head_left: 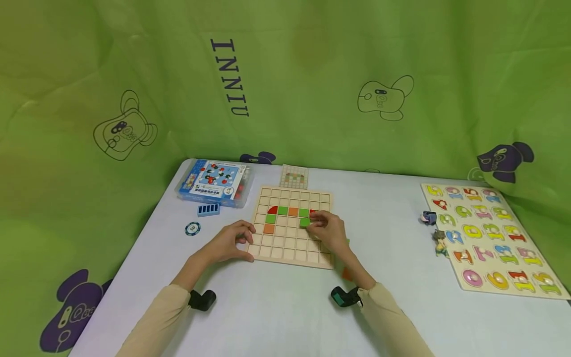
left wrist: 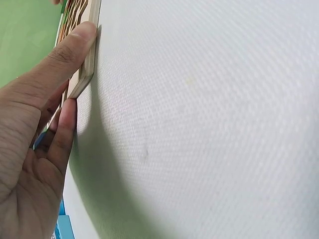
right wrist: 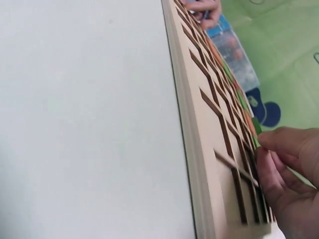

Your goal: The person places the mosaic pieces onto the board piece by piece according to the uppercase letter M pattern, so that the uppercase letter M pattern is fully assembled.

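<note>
A person sits at a white table (head_left: 392, 233) with a wooden grid board (head_left: 292, 225) lying flat in front of them, a little left of the middle. The board is nearly square, so it has no real long side; its far edge points away toward the green curtain (head_left: 312, 74). The step in hand looks like putting a colored tile into a square. The right hand (head_left: 327, 229) pinches a green tile (head_left: 305, 222) with its fingertips, right at a cell on the right part of the board, under another green tile in the row. The left hand (head_left: 232, 242) steadies the board, thumb pressed on its near-left edge and fingers curled at the side. Red, green and orange tiles already sit in the upper rows. I think the next move needs the tile turned straight so it drops flat into its square, while the left hand keeps the board from sliding. A small pattern card (head_left: 294, 176) lies just past the board.
</note>
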{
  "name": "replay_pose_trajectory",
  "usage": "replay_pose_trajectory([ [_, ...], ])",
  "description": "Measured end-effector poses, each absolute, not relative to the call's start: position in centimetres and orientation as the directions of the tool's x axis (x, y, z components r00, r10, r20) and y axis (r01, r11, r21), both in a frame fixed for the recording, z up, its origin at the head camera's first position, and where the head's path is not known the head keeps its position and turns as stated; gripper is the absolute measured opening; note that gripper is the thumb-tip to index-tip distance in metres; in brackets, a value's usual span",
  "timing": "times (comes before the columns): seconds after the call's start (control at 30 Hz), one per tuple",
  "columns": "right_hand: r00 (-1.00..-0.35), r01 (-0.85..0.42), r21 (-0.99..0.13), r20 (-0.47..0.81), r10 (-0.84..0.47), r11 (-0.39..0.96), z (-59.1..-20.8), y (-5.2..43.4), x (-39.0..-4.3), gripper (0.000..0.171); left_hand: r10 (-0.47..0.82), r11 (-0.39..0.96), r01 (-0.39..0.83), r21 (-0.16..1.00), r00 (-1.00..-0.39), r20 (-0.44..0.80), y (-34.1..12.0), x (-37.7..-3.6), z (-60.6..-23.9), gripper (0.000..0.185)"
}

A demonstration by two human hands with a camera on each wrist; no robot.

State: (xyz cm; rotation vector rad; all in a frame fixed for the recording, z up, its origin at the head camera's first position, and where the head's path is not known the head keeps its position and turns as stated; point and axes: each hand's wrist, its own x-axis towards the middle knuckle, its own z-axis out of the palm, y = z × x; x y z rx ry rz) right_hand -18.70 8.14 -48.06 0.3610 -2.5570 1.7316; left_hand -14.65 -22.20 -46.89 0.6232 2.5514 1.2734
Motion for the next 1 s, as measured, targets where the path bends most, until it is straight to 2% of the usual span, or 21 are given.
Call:
replay_pose_trajectory([
  [0.23,-0.961,-0.265,-0.887,0.209,-0.183,0.378,-48.2,6.4,-19.0,0.029,0.466,0.529,0.29,0.798,-0.885,0.013,-22.3,-14.6,-47.0,0.035],
  [0.47,-0.952,-0.295,-0.872,0.231,-0.202,0.391,-48.4,5.8,-19.2,0.028,0.46,0.527,0.257,0.81,-0.887,-0.018,-22.0,-14.5,-46.4,0.034],
  [1.0,-0.957,-0.267,-0.909,0.212,-0.197,0.32,-47.7,6.2,-18.8,0.026,0.452,0.534,0.241,0.811,-0.891,-0.032,-22.1,-14.6,-46.8,0.034],
])
